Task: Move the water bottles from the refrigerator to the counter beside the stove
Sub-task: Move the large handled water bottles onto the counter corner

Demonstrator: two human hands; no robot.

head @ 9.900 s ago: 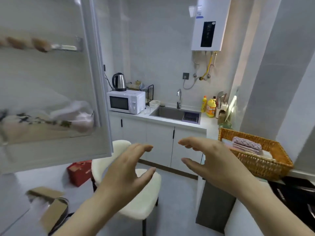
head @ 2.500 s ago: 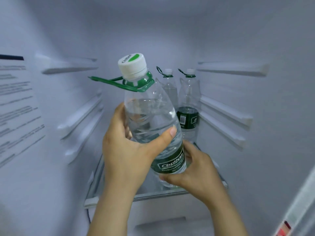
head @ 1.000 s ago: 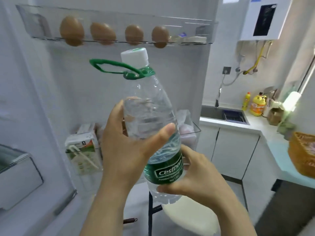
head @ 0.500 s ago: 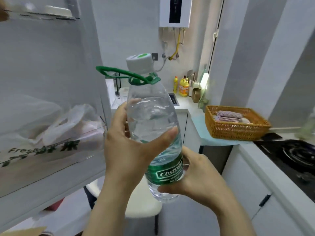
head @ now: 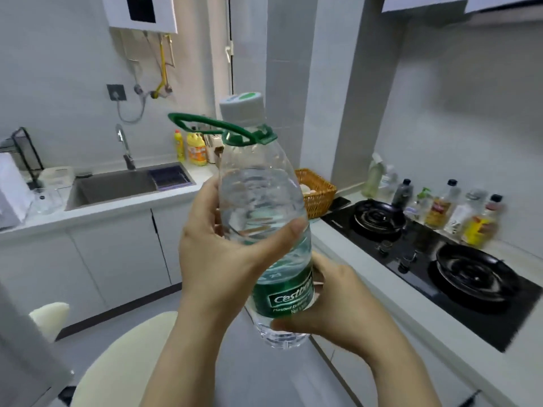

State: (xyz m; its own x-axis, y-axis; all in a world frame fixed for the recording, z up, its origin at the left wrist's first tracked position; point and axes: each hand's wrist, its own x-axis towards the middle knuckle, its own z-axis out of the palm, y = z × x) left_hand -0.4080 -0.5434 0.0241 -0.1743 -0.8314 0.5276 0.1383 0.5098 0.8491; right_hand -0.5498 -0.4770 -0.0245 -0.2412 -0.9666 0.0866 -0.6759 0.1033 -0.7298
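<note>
One camera sits on the person's head, looking forward and a bit down. The water bottle (head: pixel 260 198) is very near it, the sink (head: pixel 117 186) far left, the stove (head: pixel 426 259) near right.

pale grey tiled walls (head: pixel 58 69) enclose a small kitchen under soft, even light. a white worktop (head: pixel 88 214) runs in an l: a steel sink (head: pixel 117 186) with a chrome tap (head: pixel 125 148) sits in the far arm, a black gas hob (head: pixel 426 236) in the right arm. white cabinet doors (head: pixel 117 259) stand below. a white water heater (head: pixel 143 13) hangs high on the far wall. yellow detergent bottles (head: pixel 196 149) stand at the worktop's far corner, a wicker basket (head: pixel 320 195) just beside the hob, condiment bottles (head: pixel 440 207) along the worktop's back edge. a cream stool (head: pixel 126 356) stands on the grey floor (head: pixel 255 377).
</note>
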